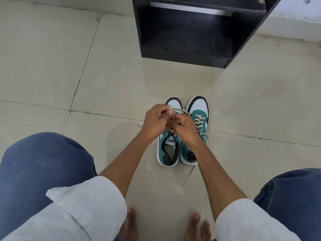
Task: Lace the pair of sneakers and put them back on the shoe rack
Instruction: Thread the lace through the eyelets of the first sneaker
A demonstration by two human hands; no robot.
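Observation:
Two green, white and black sneakers stand side by side on the floor, toes pointing away from me. The left sneaker [168, 150] lies under both my hands. My left hand [157, 122] and my right hand [185, 128] are closed together on its cream lace [182, 111] above the eyelets. The right sneaker [199, 112] shows crossed cream lacing over its tongue. A loose lace end [188, 178] trails on the floor behind the shoes. The black shoe rack [187, 28] stands beyond the sneakers, its lower shelf open toward me.
Pale floor tiles [69, 66] surround the shoes. My knees in blue jeans [43, 167] frame both sides, and my bare feet [130, 221] are near the bottom edge. A white wall base [295, 23] lies right of the rack.

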